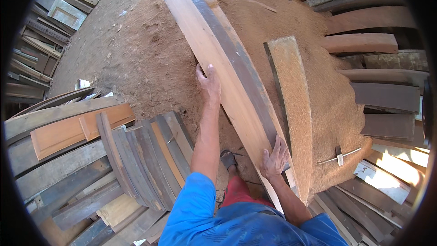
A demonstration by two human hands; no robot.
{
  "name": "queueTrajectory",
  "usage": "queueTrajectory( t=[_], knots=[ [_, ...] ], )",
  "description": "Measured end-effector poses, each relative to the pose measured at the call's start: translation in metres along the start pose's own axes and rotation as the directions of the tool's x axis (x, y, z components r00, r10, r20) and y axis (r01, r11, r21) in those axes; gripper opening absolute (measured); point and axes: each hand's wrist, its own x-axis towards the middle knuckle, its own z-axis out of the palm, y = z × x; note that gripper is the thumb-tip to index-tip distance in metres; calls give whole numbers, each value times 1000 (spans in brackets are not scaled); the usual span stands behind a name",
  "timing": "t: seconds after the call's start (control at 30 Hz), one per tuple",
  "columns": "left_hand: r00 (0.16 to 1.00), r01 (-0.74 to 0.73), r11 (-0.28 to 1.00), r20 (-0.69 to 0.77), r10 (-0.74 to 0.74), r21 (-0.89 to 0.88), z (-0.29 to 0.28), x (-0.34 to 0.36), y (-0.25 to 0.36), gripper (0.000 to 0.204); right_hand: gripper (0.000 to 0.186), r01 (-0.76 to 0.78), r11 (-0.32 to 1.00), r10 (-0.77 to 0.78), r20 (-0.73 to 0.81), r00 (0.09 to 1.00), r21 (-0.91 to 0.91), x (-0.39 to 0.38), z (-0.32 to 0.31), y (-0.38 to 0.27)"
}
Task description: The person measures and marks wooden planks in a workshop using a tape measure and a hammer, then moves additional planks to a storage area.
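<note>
A long wooden plank with a pale bare face and a dark painted strip along its right side slants from the far middle toward my body. My left hand grips its left edge about midway along, thumb over the top and some fingers hidden beneath. Near the close end, my right hand rests on the plank's dark side with fingers stretched out and apart. Partly under the plank's right side lies another long board. Apart from them, to the right, a sawdust-covered board lies lengthwise.
Stacked boards lie at the near left, with an orange-brown panel among them. More planks line the right side. Brown sawdust covers the ground. A white cup-like container sits at left. My sandalled foot shows below.
</note>
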Motion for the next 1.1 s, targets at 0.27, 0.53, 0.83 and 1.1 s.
queueTrajectory(
  t=[0.27,0.53,0.83,1.1],
  knots=[
    [999,-18,990,33,14,142,-4,4,-10,68,73,44,999,-45,-33,998,-26,2,1,2],
    [996,-1,994,-87,-9,-108,-4,-6,4,71,71,56,998,-59,-65,996,-40,2,2,1],
    [988,26,999,-150,-23,22,-6,-3,-3,73,72,49,998,-50,-37,998,-31,0,1,0],
    [984,8,999,-178,-13,-31,-5,11,-25,76,72,26,999,-27,-24,999,-33,1,2,-3]
  ],
)
